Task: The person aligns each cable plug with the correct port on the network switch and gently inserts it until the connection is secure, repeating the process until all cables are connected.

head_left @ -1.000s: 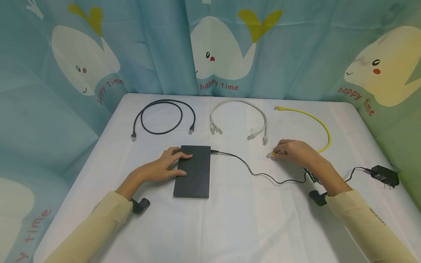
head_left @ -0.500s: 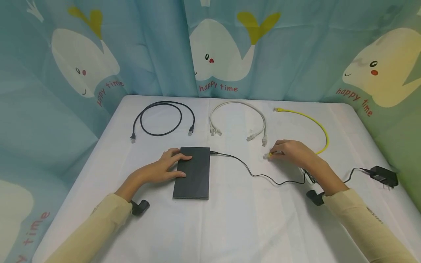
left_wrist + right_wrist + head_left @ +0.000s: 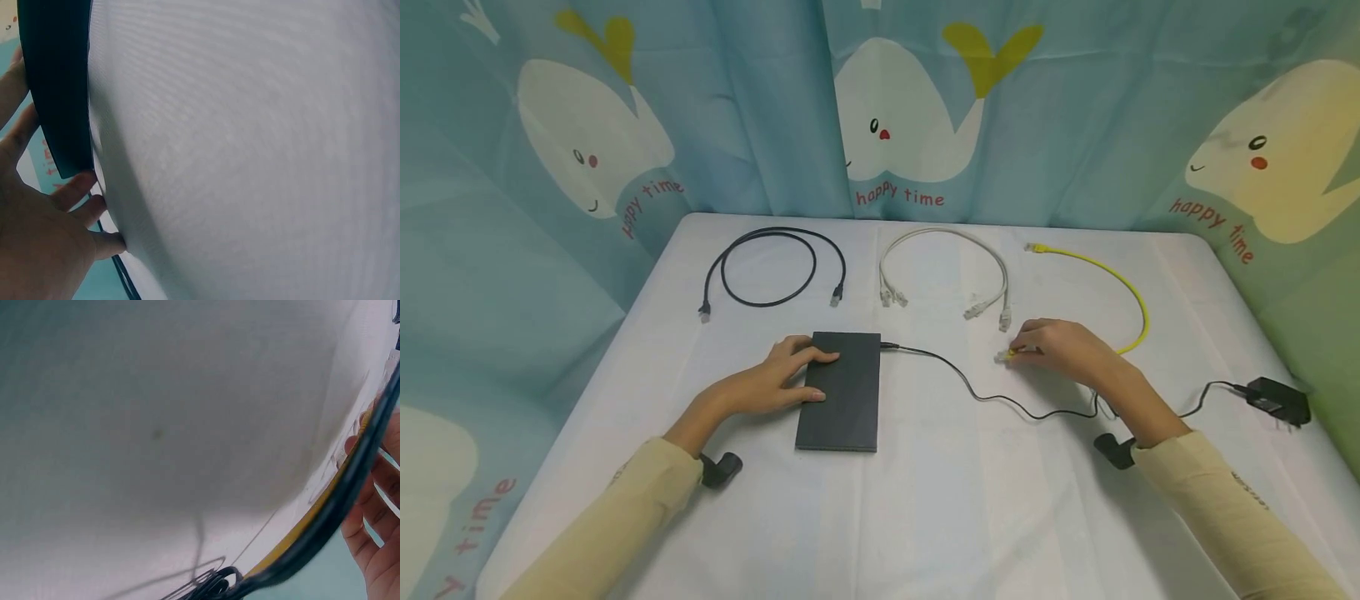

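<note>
The flat black box [image 3: 842, 417] is rectangular, with a plain top, and lies on the white-covered counter [image 3: 955, 517]; a thin black cord [image 3: 1036, 418] enters its right side near the far corner. The yellow cable [image 3: 1138, 296] bends in one wide curve to the right. Its far clear plug [image 3: 1031, 247] lies on the counter; its near clear plug [image 3: 1002, 357], pinched just behind, points toward the box, well apart.

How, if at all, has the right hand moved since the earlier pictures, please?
Yes: in the head view, the right hand has shifted slightly left, closer to the black box.
</note>
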Motion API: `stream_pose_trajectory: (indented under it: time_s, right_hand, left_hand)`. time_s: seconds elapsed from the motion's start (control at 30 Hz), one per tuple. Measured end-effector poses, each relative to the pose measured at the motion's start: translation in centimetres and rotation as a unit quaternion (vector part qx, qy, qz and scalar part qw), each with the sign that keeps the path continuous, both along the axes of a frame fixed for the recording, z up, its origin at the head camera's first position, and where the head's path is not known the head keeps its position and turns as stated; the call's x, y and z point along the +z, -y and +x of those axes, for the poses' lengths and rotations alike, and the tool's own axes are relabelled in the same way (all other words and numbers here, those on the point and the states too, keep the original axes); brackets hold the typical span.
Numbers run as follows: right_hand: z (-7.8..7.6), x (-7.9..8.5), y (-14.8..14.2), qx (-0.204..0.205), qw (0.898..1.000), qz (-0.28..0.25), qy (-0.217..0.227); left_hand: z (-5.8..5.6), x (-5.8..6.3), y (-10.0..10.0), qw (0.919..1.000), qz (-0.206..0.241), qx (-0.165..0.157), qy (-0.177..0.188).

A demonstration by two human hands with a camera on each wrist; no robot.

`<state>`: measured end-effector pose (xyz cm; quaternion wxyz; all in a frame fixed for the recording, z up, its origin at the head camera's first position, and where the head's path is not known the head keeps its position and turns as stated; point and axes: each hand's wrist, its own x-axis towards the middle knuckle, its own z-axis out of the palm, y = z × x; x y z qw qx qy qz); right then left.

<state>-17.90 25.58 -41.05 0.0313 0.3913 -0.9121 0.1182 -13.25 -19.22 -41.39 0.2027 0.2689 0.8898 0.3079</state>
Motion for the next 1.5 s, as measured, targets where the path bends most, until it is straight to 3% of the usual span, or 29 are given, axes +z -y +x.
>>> stream_pose_trajectory:
  time_s: [0.57,0.97,1.5]
  right_hand:
    - [0.1,0.4,1.1,0.024,1.0,-0.005,-0.014]
    - [0.3,0.2,1.6,0.005,1.0,0.012,0.012]
    - [0.7,0.5,2.6,0.039,0.999,-0.007,-0.009]
  left_hand:
    - [0.0,0.2,-0.1,1.0,-0.005,0.0,-0.001]
    - [-0.1,0.1,-0.2,1.0,-0.004,-0.003,-0.003]
    - [-0.1,0.0,0.0,1.0,-0.003,0.0,0.003]
